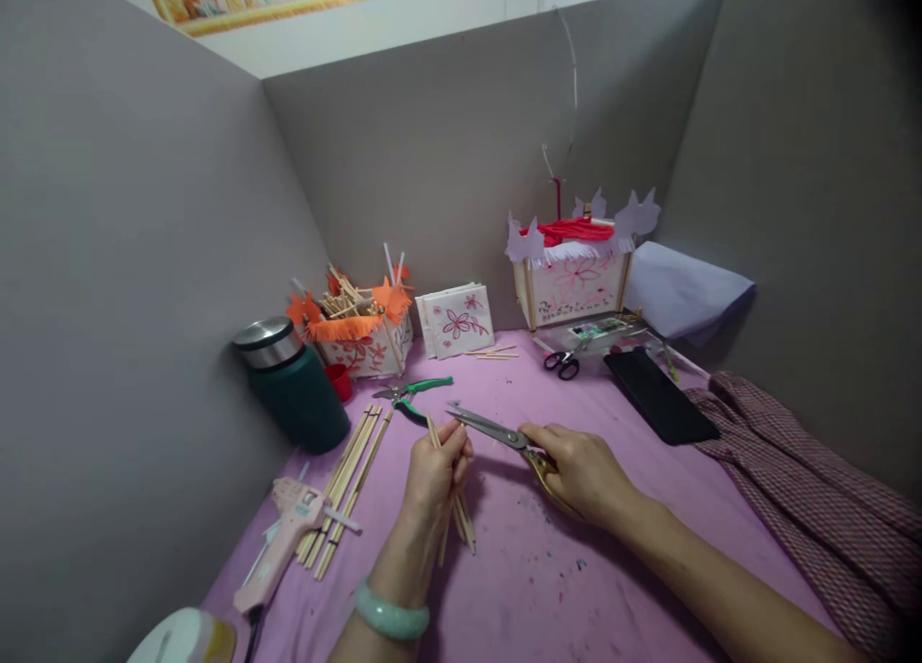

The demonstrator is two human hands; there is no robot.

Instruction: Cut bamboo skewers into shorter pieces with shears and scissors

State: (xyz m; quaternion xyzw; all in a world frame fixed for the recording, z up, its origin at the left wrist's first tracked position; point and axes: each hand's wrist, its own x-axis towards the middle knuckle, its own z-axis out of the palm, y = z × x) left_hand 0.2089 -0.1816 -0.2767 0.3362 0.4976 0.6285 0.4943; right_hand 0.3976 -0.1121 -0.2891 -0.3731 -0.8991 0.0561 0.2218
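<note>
My left hand (437, 476) is closed round a small bundle of thin wooden sticks (461, 521), held upright-tilted over the purple table cover (547, 586). My right hand (587, 471) grips the gold handles of a pair of scissors (497, 430). The grey blades point left toward the top of the sticks and are slightly apart. A pale green bangle (391, 615) sits on my left wrist.
Loose sticks (346, 476) and a pink glue gun (288, 538) lie at left. Green-handled pliers (414, 394), a dark green flask (292, 384), an orange-fringed box of sticks (360, 331), flower-printed cards (457, 322), a paper lantern box (572, 269), small black scissors (563, 360), a phone (652, 394) and checked cloth (813, 509) surround them.
</note>
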